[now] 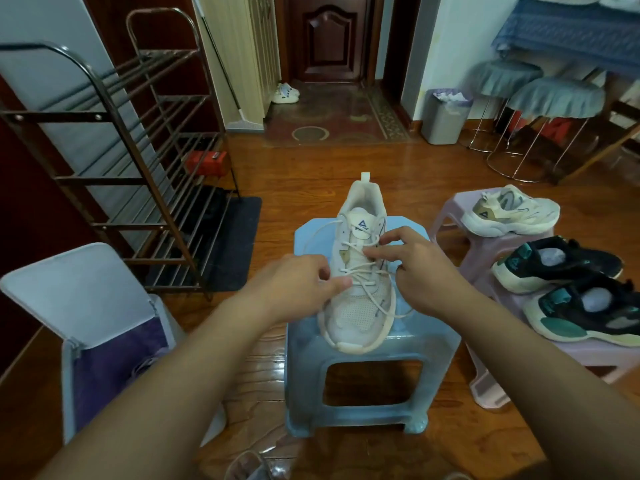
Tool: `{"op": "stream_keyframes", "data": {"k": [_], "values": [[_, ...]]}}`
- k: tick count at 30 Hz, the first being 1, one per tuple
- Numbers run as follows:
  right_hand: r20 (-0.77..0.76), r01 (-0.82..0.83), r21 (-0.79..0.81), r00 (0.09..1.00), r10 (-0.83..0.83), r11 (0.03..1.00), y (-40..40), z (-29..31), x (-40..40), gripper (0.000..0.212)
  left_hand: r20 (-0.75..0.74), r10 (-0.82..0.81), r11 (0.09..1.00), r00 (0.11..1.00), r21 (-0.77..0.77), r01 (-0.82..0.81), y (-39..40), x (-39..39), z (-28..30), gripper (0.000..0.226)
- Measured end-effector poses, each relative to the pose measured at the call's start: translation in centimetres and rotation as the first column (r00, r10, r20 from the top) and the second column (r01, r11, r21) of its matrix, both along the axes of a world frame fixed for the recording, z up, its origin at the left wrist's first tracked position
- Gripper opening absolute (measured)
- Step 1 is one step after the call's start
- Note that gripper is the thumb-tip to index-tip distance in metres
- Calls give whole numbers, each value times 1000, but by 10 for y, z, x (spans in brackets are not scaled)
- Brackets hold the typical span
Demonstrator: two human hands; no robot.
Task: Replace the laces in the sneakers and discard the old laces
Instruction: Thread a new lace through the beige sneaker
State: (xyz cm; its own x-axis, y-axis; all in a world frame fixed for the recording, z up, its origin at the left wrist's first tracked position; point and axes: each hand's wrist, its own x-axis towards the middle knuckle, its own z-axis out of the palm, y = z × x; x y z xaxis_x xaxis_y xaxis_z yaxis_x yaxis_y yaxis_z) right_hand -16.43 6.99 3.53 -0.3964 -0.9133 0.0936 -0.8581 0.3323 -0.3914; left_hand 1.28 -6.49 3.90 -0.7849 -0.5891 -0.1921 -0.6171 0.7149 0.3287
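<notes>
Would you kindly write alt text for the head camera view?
Both hands work the white lace of a white sneaker standing on a blue stool: the left hand pinches the lace, the right hand fingers the crossings. An open bin stands left; three more sneakers rest on pink stools right.

Pale shoes on pastel stools, dark wood all round

The white sneaker (360, 271) at centre carries white laces (356, 271) and a blue triangle logo on its tongue; it sits on a light blue stool (367, 386). At right, a lilac stool (485, 386) bears a cream sneaker (509, 211) and two black sneakers (568, 289) with teal patches and cream soles. Lower left, a white bin (69, 292) has a purple liner. The floor (294, 174) is reddish-brown wood; the rack (138, 161) at upper left is brown metal.
</notes>
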Motion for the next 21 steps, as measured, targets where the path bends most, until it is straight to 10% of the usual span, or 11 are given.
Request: {"op": "stream_keyframes", "data": {"k": [7, 21], "values": [[26, 12, -11, 1000, -12, 1000, -2, 0, 1, 64, -34, -116, 967, 993, -233, 105, 2, -14, 5, 37], [23, 5, -1, 1000, -4, 1000, 0, -2, -2, 66, -340, 473, 758, 813, -314, -572, -76, 58, 12, 37]]}}
